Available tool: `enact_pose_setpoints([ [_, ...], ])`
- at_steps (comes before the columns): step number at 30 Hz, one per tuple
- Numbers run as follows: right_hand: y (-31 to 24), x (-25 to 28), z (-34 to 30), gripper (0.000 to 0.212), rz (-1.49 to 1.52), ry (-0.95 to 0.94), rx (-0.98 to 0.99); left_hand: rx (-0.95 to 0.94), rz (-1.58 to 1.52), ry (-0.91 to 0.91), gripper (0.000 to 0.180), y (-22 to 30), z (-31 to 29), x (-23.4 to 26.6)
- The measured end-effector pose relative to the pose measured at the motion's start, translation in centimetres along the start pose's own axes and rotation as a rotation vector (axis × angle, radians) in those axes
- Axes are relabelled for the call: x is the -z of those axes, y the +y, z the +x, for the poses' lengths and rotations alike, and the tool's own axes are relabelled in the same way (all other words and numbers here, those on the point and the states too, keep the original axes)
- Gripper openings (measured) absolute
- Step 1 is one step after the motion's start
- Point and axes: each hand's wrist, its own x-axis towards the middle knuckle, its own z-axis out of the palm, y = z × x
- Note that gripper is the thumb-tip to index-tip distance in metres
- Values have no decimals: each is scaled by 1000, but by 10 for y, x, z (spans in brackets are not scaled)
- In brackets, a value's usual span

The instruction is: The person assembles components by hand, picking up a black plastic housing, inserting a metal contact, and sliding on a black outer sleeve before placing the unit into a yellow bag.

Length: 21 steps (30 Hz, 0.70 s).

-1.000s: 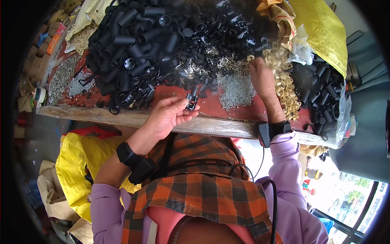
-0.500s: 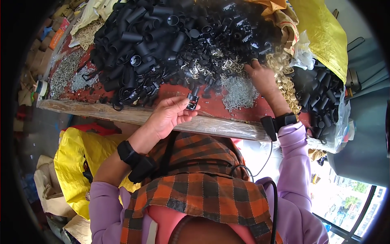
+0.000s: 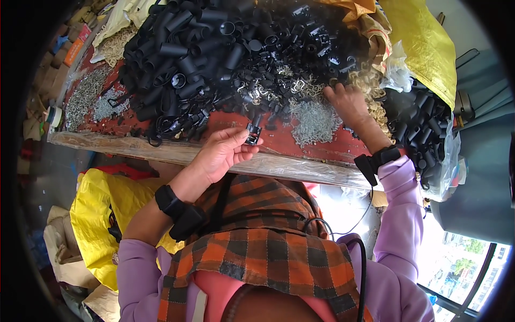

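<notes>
Bright daylight, sharp centre, strong fisheye bending and dark vignette at edges.

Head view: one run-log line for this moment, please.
left hand: holds small black part | right hand: on silver springs | red tabletop: black tubes

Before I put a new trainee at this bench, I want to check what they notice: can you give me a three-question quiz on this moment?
1. True or false: the left hand holds a small black part in its fingers.
2. Where is the right hand? A) on the yellow bag, B) at the piles of small metal pieces beside the grey heap, C) in the person's lap.
3. Fill in: the big heap at the top left of the red table is made of black ____.

Key: 1 true; 2 B; 3 tubes.
</notes>
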Motion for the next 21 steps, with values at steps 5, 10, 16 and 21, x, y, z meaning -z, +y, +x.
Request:
enact_pose_setpoints([
  [5, 2, -11, -5, 20, -4, -62, -45, -9, -9, -12, 21, 0, 2, -1],
  [10, 10, -14, -8, 19, 186, -18, -72, -17, -27, -10, 20, -1, 2, 1],
  [16, 3, 2, -5, 13, 1326, 37, -524, -23, -33, 10, 22, -3, 2, 3],
  [21, -9, -4, -11, 9, 2297, -72, -568, -24, -54, -4, 20, -3, 2, 1],
])
